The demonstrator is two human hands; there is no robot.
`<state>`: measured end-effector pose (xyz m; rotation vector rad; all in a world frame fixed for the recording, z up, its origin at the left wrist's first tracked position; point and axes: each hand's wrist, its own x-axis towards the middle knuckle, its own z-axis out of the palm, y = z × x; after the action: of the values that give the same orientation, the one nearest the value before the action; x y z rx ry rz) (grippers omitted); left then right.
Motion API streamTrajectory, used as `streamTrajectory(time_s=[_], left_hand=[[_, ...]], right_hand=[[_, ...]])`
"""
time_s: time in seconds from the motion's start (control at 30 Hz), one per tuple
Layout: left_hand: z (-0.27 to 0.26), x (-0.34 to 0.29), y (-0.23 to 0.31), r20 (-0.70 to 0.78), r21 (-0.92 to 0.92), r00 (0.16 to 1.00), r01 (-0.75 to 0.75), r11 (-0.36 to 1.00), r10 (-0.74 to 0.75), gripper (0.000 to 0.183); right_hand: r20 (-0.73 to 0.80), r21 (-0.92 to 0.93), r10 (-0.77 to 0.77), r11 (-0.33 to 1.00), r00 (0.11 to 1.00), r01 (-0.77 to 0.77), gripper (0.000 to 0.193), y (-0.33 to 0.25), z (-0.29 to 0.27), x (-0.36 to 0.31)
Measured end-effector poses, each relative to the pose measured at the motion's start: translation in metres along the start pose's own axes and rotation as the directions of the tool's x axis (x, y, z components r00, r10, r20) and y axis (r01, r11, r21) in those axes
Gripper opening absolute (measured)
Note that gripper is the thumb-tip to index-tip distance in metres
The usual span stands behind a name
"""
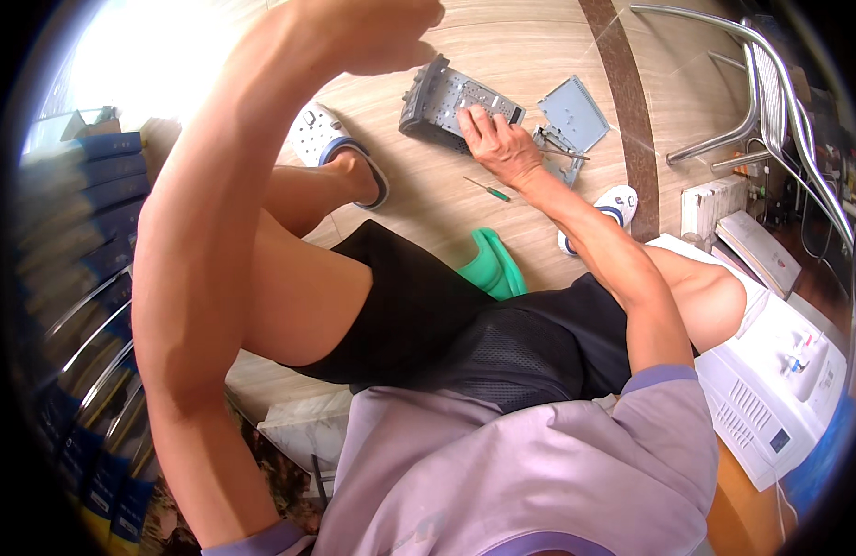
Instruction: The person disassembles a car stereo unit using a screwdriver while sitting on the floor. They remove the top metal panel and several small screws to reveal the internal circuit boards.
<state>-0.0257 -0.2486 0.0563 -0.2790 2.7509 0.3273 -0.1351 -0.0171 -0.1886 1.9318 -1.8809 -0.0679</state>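
Note:
A grey metal device housing (451, 102), pierced with many small holes and with a dark end frame, lies on the tiled floor in front of me. My right hand (502, 144) is closed over its near right edge, fingers bent onto the perforated face. My left hand (386, 37) is raised high at the top edge, near the dark end; its fingers are partly cut off and blurred. Right of the housing lies a blue-grey metal cover plate (576, 113), with a thin rod (567, 155) beside my right wrist. A screwdriver (488, 189) with a green handle rests nearer to me.
Green slippers or a similar curved green thing (493, 264) lies between my legs. My feet wear white clogs (318, 137). A chrome-legged chair (757, 93) stands far right, a white water dispenser (771, 398) near right. Stacked blue boxes (108, 185) line the left.

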Motion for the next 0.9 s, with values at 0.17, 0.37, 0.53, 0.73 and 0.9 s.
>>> streamTrajectory(time_s=[0.17, 0.37, 0.53, 0.73, 0.9], left_hand=[[-0.005, 0.003, 0.011, 0.154, 0.001, 0.986, 0.059, 0.998, -0.058, 0.033], [0.028, 0.018, 0.007, 0.095, 0.044, 0.995, 0.014, 0.999, -0.018, 0.043], [0.039, 0.021, 0.007, 0.149, 0.027, 0.988, 0.02, 0.999, -0.023, 0.042], [0.084, 0.03, 0.009, 0.333, 0.153, 0.942, -0.088, 0.984, 0.032, 0.021], [0.098, 0.002, 0.057, 0.439, 0.085, 0.854, -0.348, 0.934, 0.278, 0.015]], right_hand=[[0.101, 0.197, 0.111, 0.972, 0.989, -0.13, 0.044, 0.002, -0.006, 0.002], [0.222, 0.589, 0.25, 0.736, 0.942, -0.334, 0.049, 0.042, -0.006, 0.006], [0.758, 0.609, 0.393, -0.14, 0.521, -0.781, 0.044, 0.125, -0.074, 0.046], [0.686, 0.622, 0.468, 0.019, 0.556, -0.783, 0.04, 0.154, -0.135, 0.046], [0.507, 0.606, 0.339, 0.514, 0.793, -0.607, 0.034, 0.145, -0.165, 0.026]])
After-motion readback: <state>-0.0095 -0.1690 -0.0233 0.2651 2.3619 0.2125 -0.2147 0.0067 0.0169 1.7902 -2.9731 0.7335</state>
